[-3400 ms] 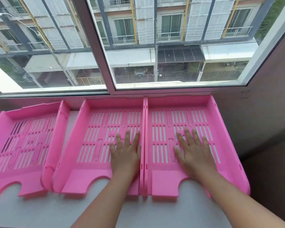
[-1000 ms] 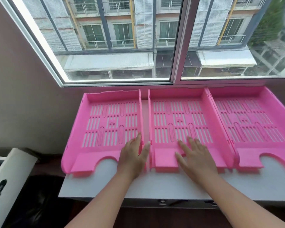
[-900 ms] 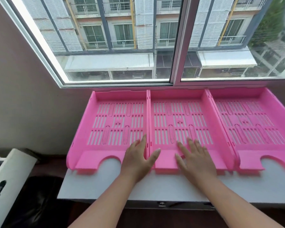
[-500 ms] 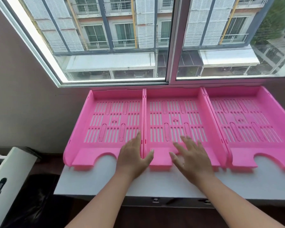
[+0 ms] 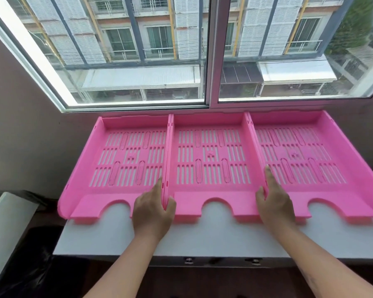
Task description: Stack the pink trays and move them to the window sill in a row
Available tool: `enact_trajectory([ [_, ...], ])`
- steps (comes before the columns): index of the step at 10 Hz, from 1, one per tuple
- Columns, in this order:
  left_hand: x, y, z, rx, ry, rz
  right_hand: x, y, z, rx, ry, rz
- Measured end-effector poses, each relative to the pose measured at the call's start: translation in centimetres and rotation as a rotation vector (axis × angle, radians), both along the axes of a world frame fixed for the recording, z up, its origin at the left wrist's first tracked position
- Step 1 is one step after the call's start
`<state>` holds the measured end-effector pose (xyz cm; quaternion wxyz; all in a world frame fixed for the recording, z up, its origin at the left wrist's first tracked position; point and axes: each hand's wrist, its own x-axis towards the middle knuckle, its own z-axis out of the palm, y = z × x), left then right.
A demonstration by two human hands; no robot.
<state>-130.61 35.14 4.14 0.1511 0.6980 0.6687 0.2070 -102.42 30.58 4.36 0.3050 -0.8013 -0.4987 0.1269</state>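
Three pink slotted trays lie side by side in a row on the white window sill [image 5: 202, 235], their back walls against the window. The left tray [image 5: 82, 168], the middle tray [image 5: 209, 134] and the right tray [image 5: 323, 147] touch wall to wall. My left hand [image 5: 153, 214] pinches the joined walls between the left and middle trays, thumb on the middle tray's side. My right hand [image 5: 275, 205] pinches the walls between the middle and right trays, its thumb also inside the middle tray and its index finger inside the right tray.
The window frame's centre post [image 5: 210, 61] rises behind the trays. A brownish wall [image 5: 19, 125] closes off the left. A white object [image 5: 7, 222] and a dark mass [image 5: 37, 259] sit below the sill's left end. Small metal fittings [image 5: 254, 260] line the sill's front edge.
The gap between the left and middle trays has closed. My right hand has moved off the middle tray's floor to the wall shared with the right tray.
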Motion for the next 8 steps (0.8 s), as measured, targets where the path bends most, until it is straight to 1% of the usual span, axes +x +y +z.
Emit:
enact_trajectory([
  [1,0.0,0.1,0.2,-0.08,0.009,0.007,0.2,0.3,-0.6,0.006,0.005,0.011],
  [2,-0.2,0.1,0.2,-0.116,0.012,-0.012,0.5,0.3,-1.1,0.036,0.021,0.021],
  [3,0.3,0.1,0.4,-0.106,-0.001,-0.025,1.1,0.1,-1.1,0.078,-0.019,0.02],
  [4,1.1,-0.3,0.6,-0.041,0.0,-0.019,1.6,0.1,-0.9,0.083,-0.088,0.011],
  [5,1.1,-0.2,0.4,-0.019,0.012,0.003,1.4,0.4,-1.1,0.076,-0.104,-0.013],
  [6,1.3,-0.3,0.6,-0.041,0.007,0.004,1.4,0.4,-0.5,0.014,-0.038,0.025],
  [7,1.0,-0.1,0.7,-0.106,-0.005,-0.051,2.0,0.0,0.5,-0.124,0.075,0.079],
  [8,0.2,-0.3,0.9,-0.102,0.077,-0.116,2.9,-0.9,1.9,-0.213,-0.008,0.129],
])
